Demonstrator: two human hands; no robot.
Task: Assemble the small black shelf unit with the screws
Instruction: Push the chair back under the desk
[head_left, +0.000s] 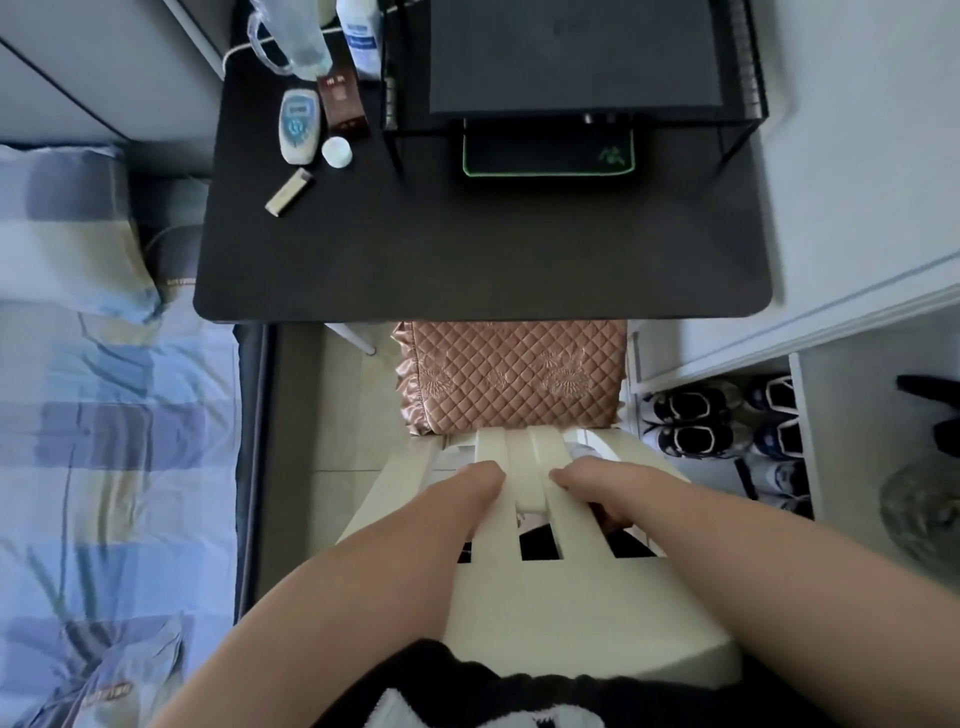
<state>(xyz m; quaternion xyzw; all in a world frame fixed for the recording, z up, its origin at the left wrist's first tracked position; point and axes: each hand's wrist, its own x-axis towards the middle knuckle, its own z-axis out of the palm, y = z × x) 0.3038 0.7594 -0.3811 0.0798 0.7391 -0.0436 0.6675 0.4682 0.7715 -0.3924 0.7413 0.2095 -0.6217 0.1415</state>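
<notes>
A cream plastic chair (566, 597) stands in front of me, its slatted back towards me. My left hand (475, 486) grips the chair back's left slat, fingers curled under it. My right hand (592, 491) grips the slats on the right in the same way. A black wire shelf frame (748, 119) stands at the back of the black desk (467, 260), with a black laptop (571, 57) on top of it. No screws are visible.
A pink quilted cushion (511, 376) lies on the chair seat under the desk edge. Bottles, a lighter (288, 193) and a white cap (336, 151) sit on the desk's left. A bed (104, 415) lies left; a shoe cabinet (727, 421) stands right.
</notes>
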